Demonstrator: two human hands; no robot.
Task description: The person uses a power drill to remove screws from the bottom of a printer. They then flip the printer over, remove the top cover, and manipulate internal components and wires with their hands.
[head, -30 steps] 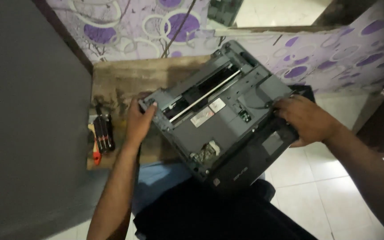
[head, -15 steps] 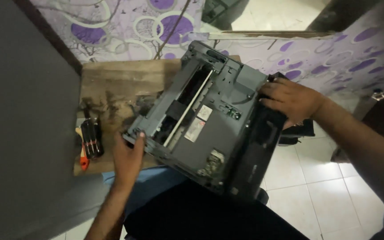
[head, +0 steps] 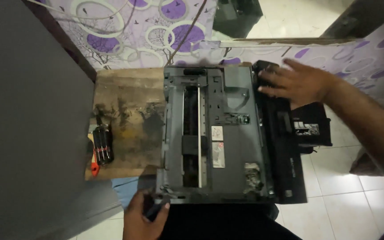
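A dark grey printer (head: 227, 133), turned underside up, lies across a stained brown cardboard sheet (head: 127, 120) on the floor. Metal rods and white labels show on its base. My left hand (head: 143, 218) grips the printer's near left corner, fingers curled around the edge. My right hand (head: 296, 82) rests flat with fingers spread on the far right corner, over the black side panel.
A black screwdriver with an orange tip (head: 101, 144) lies on the cardboard's left edge. A small black part (head: 310, 126) sits right of the printer. A grey wall stands at left, purple patterned wallpaper (head: 134, 31) behind, white floor tiles (head: 347, 195) at right.
The printer has been rotated from a tilted, diagonal position to lie square and flat. My left hand slid to its near corner, and my right hand moved to the far right corner.
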